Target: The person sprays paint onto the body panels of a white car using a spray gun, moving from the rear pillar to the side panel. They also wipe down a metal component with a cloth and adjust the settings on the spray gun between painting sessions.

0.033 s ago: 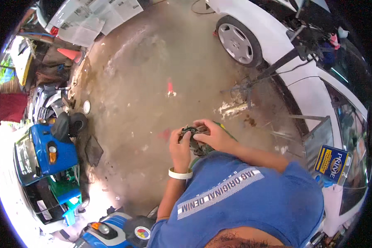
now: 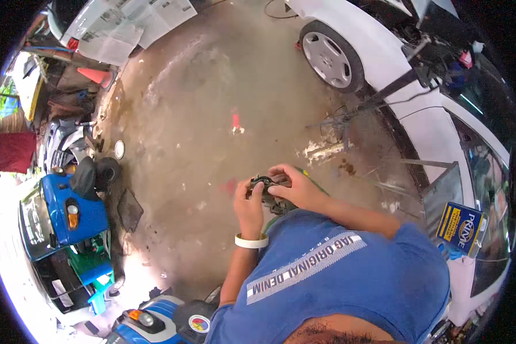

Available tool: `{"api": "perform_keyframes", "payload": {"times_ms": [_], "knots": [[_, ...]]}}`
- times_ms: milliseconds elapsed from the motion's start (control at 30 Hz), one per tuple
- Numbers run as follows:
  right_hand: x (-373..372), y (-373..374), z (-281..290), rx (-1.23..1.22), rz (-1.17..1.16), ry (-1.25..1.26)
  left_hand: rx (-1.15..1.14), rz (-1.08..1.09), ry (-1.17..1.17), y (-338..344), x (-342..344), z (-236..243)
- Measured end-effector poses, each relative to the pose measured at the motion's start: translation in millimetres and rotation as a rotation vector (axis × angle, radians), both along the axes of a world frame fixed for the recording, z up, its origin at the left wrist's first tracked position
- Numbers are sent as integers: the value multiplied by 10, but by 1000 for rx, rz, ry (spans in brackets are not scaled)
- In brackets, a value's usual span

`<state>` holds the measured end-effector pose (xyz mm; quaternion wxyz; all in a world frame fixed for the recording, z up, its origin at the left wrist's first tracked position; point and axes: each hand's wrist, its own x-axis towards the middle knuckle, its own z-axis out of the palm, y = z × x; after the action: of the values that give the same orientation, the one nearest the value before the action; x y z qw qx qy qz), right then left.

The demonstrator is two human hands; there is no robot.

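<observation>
Both hands meet in front of my blue shirt [image 2: 327,281], pinching a small dark part with a curved black edge [image 2: 263,179]; its kind I cannot make out. My left hand [image 2: 249,213], with a white band [image 2: 251,241] at the wrist, grips the part's near left side, thumb against it. From the right, my right hand [image 2: 298,186] closes thumb and fingers on its other side. Fingers cover much of the part. Just below them are more dark, uneven shapes, partly hidden by the right hand.
Stained concrete floor [image 2: 183,126] spreads ahead. At right stands a white car [image 2: 418,117] with its front wheel [image 2: 330,60], a metal stand [image 2: 384,94] beside it and a blue-yellow box [image 2: 460,228]. Blue vehicles [image 2: 77,212] and an orange cone [image 2: 97,76] are at left.
The dark part looks slightly turned between my fingers, its black curved edge showing more. Both hands stay almost in place.
</observation>
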<state>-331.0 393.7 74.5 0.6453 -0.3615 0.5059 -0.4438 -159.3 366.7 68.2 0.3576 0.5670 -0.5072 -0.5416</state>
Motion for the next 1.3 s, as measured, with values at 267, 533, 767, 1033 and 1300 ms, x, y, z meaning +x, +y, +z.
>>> {"api": "perform_keyframes", "payload": {"times_ms": [267, 533, 767, 1033, 1300], "knots": [[-269, -1507, -389, 14, 8, -22, 17, -101, 44, -1559, -278, -62], [-1452, -3617, -579, -23, -83, 189, 154, -249, 115, -3981, -1475, -218], [-2570, -5563, 52, -22, -349, 183, 479, -192, 732, -6205, -2527, 62], [-3341, -7919, 124, -751, -50, 1208, 737, -309, 926, -8303, -3557, -176], [-4662, -10110, -75, -531, -121, 1373, 683, -617, 788, -10801, -4455, -11]]}}
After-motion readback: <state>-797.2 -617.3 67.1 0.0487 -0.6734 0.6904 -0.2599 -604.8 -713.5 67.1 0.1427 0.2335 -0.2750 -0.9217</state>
